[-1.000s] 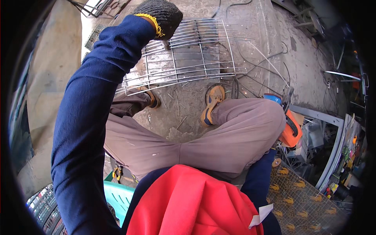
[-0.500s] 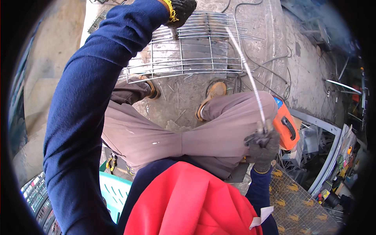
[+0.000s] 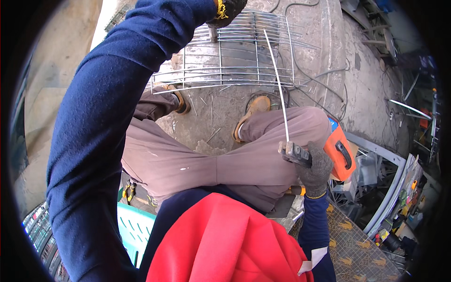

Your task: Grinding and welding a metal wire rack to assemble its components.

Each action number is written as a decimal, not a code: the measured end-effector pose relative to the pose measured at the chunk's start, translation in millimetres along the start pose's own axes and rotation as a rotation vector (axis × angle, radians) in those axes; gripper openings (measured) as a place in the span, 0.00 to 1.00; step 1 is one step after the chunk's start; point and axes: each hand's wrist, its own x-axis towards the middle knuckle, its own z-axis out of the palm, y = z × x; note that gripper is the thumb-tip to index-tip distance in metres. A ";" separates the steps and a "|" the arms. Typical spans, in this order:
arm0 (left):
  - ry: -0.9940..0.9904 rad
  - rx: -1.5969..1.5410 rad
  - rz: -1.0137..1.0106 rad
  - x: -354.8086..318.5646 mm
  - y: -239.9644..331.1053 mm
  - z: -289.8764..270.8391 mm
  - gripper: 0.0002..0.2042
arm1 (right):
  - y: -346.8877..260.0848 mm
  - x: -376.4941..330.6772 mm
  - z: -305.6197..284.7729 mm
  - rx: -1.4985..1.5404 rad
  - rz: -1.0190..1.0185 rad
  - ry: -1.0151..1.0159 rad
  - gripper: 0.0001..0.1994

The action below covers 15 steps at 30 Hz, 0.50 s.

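Observation:
My right hand point(image 3: 316, 170), in a dark grey glove, is closed around a welding electrode holder point(image 3: 295, 154) over my right thigh. From its jaws a thin pale welding rod point(image 3: 277, 77) points away, its far end appearing over a wire mesh panel point(image 3: 237, 58). Whether the rod touches the mesh I cannot tell. My left arm is raised across the view. At the top edge my left hand point(image 3: 230, 13), in a dark glove with a yellow cuff, looks curled, but its fingers are partly cut off. A short grey stub point(image 3: 213, 34) shows just below it.
An orange case with a black handle point(image 3: 345, 155) stands beside my right knee. Dark cables point(image 3: 324, 73) run over the concrete floor. Metal frames and clutter point(image 3: 399, 197) lie at the right. A green plastic stool point(image 3: 136, 228) and yellow-handled pliers point(image 3: 129, 191) are at my left.
The electrode holder has turned in my right hand's grip, showing its side, and the rod has swung left. My left hand has shifted slightly right and up.

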 end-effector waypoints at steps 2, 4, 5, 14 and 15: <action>-0.005 -0.001 -0.002 -0.1 0.0 -1.6 0.09 | 3.3 -1.8 -1.9 -0.011 -0.014 0.007 0.27; 0.008 -0.028 -0.007 -1.2 -0.6 -0.6 0.09 | 9.1 -6.1 -2.3 0.055 -0.052 -0.028 0.28; 0.006 -0.030 -0.009 -1.7 -1.1 -0.4 0.09 | 9.2 -6.4 -2.9 0.056 -0.054 -0.030 0.28; 0.038 -0.045 0.038 -0.2 -2.3 0.5 0.08 | 3.4 4.2 -6.6 0.073 -0.026 -0.076 0.25; 0.021 -0.026 0.031 -1.8 -2.2 -1.7 0.08 | 2.3 4.8 -6.5 0.054 -0.034 -0.072 0.25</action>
